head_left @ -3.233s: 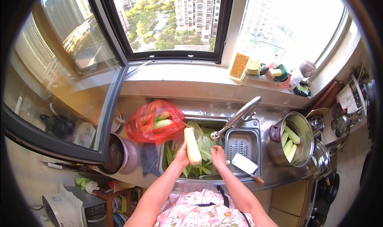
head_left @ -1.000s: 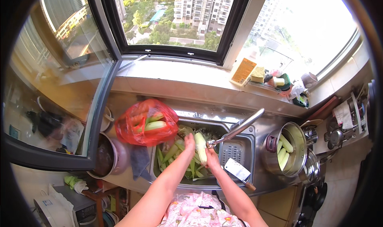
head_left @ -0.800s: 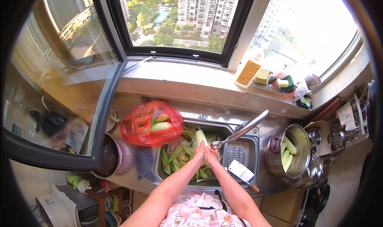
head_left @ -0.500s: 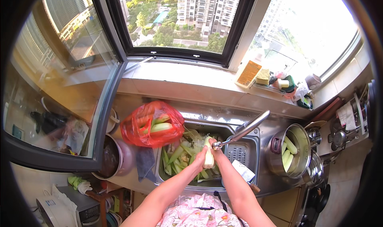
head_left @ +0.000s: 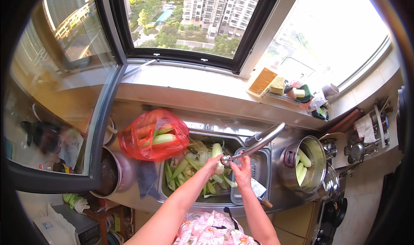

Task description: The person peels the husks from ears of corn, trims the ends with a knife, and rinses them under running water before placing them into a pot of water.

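Gripping a pale, peeled ear of corn [head_left: 217, 151], the left hand [head_left: 212, 164] is closing its fingers around the ear's middle, keeping it above the large sink basin [head_left: 215, 137], just beside the faucet [head_left: 267, 137]. The right hand [head_left: 243, 172] is hovering close by with its fingers bent and parted, holding nothing that shows; whether it is touching the faucet's head cannot be told.

Beneath the hands, the large basin is holding a loose heap of green and pale husks [head_left: 179, 169]. Next to it, a smaller basin with a perforated floor [head_left: 257, 156] is carrying a cleaver [head_left: 258, 188] across its near edge, the wooden handle jutting over the front and the right wrist covering part of the blade.

On the steel counter [head_left: 198, 115], a red plastic bag [head_left: 142, 148] is standing open at the left, enclosing ears partly wrapped in green. To the right, a deep metal pot [head_left: 289, 176] is holding several peeled ears [head_left: 304, 159] lying along its bottom. Farther left, a pinkish pail [head_left: 126, 176] is containing something dark, too dim to make out.
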Demonstrator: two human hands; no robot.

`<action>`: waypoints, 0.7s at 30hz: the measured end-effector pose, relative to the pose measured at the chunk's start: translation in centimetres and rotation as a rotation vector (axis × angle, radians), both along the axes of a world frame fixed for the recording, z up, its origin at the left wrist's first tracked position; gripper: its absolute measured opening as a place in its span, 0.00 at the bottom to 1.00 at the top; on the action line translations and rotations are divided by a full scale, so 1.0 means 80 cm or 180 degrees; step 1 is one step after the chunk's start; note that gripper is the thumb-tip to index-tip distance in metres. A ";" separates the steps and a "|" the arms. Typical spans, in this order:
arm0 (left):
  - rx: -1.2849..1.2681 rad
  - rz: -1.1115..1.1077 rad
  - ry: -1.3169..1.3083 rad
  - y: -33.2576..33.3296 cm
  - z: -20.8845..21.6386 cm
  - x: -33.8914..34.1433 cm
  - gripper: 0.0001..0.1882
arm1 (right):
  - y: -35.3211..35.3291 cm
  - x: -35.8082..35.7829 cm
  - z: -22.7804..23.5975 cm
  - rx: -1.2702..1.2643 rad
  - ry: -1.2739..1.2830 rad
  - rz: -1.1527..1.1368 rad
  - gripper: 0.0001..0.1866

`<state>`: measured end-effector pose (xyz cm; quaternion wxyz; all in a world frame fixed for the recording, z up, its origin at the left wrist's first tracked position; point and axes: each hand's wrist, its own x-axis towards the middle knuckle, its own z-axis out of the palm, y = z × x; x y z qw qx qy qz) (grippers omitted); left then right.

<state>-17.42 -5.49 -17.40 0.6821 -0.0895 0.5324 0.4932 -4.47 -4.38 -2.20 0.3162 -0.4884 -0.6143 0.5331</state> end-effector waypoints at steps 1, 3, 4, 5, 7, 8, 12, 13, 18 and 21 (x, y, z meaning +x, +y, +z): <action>-0.0106 -0.0082 0.0145 0.001 0.007 0.003 0.19 | 0.005 -0.004 0.020 0.0212 0.0162 -0.0035 0.30; -0.0123 0.0021 0.0170 0.005 -0.011 0.013 0.18 | 0.018 -0.017 0.039 0.0484 0.0539 -0.0175 0.22; -0.0126 0.0102 0.0157 0.004 -0.013 0.016 0.19 | 0.022 -0.021 0.040 0.0578 0.0567 -0.0120 0.17; -0.0128 0.0189 0.0144 0.003 -0.015 0.019 0.19 | 0.025 -0.025 0.041 0.0671 0.0595 -0.0059 0.13; -0.0116 0.0083 0.0158 0.004 -0.015 0.019 0.18 | 0.030 -0.037 0.044 0.0761 0.0707 -0.0088 0.06; -0.0110 0.0037 0.0164 0.003 -0.015 0.019 0.17 | 0.031 -0.044 0.048 0.0758 0.0792 -0.0174 0.04; -0.0210 -0.0033 0.0197 -0.004 0.002 0.023 0.18 | 0.037 -0.062 0.047 0.0529 0.0855 -0.0216 0.05; -0.0080 0.0087 -0.0041 -0.007 -0.005 0.023 0.18 | 0.038 -0.064 0.041 0.0425 0.0807 -0.0195 0.04; 0.0228 0.0560 -0.0352 -0.020 -0.002 0.024 0.26 | 0.011 -0.056 -0.070 -0.1111 0.0424 -0.0272 0.24; 0.0051 0.0700 -0.0156 -0.029 -0.002 0.018 0.30 | 0.017 -0.060 -0.074 -0.0647 0.0107 -0.0100 0.27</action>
